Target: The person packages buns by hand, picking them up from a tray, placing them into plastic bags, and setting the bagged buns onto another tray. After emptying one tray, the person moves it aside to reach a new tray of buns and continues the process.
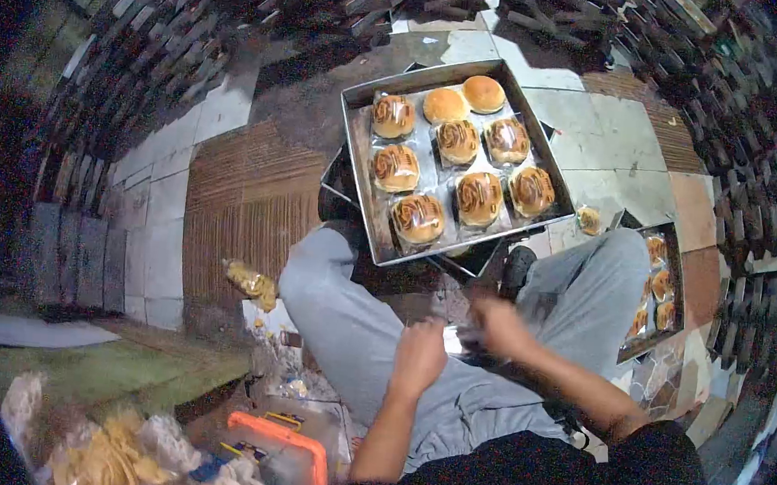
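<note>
My left hand [420, 352] is closed in front of my lap, beside a small pale shiny piece [456, 341] that looks like thin plastic. Across from it is my right hand [496, 329], smeared by motion, its fingers not clear. Beyond both hands a square metal tray [364, 205] holds several round buns. Most, like the bun with brown swirls [478, 198], sit in clear plastic wrap. Two plain golden buns, including the far one [483, 94], lie at the tray's far edge with no swirl visible.
Another tray [649, 348] of swirled buns stands on the floor to my right, with a single wrapped bun [587, 220] near it. At lower left are an orange-rimmed box [318, 463] and heaped yellowish pieces [106, 458]. A filled clear bag [251, 281] lies by my left knee. Dark slatted stacks [145, 64] surround the floor.
</note>
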The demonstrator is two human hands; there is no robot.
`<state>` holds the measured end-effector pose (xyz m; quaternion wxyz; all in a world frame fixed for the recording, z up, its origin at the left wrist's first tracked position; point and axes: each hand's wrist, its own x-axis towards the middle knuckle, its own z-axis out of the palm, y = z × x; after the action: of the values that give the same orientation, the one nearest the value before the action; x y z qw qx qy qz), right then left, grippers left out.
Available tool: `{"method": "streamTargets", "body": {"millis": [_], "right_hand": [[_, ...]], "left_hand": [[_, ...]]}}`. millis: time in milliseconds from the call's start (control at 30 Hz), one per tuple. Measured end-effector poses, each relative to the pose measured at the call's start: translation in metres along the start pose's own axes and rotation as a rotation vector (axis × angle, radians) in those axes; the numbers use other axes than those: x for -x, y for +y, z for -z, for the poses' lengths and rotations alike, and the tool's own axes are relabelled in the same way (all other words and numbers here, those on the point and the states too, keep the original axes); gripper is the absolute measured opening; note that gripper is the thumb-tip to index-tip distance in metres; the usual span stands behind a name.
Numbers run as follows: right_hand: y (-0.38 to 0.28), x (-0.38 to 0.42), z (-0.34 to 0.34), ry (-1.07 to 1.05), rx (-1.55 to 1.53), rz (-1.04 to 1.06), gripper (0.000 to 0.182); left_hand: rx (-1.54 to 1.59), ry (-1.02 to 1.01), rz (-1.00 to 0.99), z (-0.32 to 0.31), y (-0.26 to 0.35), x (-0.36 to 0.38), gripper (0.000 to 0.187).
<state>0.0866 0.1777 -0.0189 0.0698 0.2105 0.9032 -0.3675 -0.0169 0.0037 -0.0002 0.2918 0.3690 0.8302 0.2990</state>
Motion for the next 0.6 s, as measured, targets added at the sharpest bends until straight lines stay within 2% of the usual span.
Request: {"method": "streamTargets", "body": {"millis": [33, 67, 100, 133, 167, 233, 267, 333, 367, 433, 467, 500, 567, 600], "right_hand": [[-0.005, 0.019, -0.021, -0.131, 0.132, 0.050, 0.018], [0.001, 0.030, -0.040, -0.074, 0.189, 0.161, 0.019], [0.008, 0.032, -0.052, -0.014, 0.246, 0.275, 0.019], [-0.017, 0.029, -0.029, -0.002, 0.262, 0.253, 0.021], [-0.031, 0.028, -0.011, 0.003, 0.261, 0.260, 0.021], [-0.046, 0.029, 0.009, -0.194, 0.099, 0.025, 0.024], [-0.038, 0.029, 0.004, -0.182, 0.093, 0.035, 0.024], [-0.018, 0.033, -0.006, -0.403, -0.181, 0.037, 0.028], [-0.009, 0.035, -0.003, -0.395, -0.187, 0.041, 0.028], [-0.002, 0.027, 0.026, 0.008, 0.098, 0.443, 0.030], [-0.022, 0.025, 0.060, 0.093, 0.030, 0.371, 0.031], [-0.041, 0.021, 0.105, -0.005, 0.018, 0.362, 0.033], [-0.040, 0.016, 0.142, -0.047, -0.180, 0.375, 0.027], [-0.046, 0.020, 0.155, -0.039, -0.184, 0.375, 0.027]], "left_hand": [[-0.369, -0.224, -0.031, -0.005, -0.002, 0.001, 0.028], [-0.373, -0.224, -0.037, -0.009, -0.004, 0.003, 0.028], [-0.210, -0.100, -0.143, -0.012, -0.003, 0.004, 0.029], [-0.046, 0.022, -0.245, -0.012, -0.003, 0.005, 0.030], [-0.052, 0.028, -0.246, -0.008, -0.001, 0.005, 0.030], [0.222, -0.146, 0.099, 0.002, 0.002, 0.009, 0.033], [0.208, -0.139, 0.094, 0.002, 0.002, 0.007, 0.033], [0.231, -0.057, 0.081, -0.002, 0.003, 0.005, 0.032], [0.221, -0.057, 0.077, -0.005, 0.007, 0.006, 0.032], [0.174, 0.117, -0.090, -0.009, 0.017, 0.008, 0.032], [0.322, 0.117, 0.000, -0.017, 0.015, 0.007, 0.028], [0.315, 0.116, -0.004, -0.013, 0.021, 0.003, 0.028], [0.017, 0.155, -0.207, 0.015, 0.038, -0.009, 0.019], [-0.122, 0.245, -0.212, 0.033, 0.048, -0.022, 0.012]]}}
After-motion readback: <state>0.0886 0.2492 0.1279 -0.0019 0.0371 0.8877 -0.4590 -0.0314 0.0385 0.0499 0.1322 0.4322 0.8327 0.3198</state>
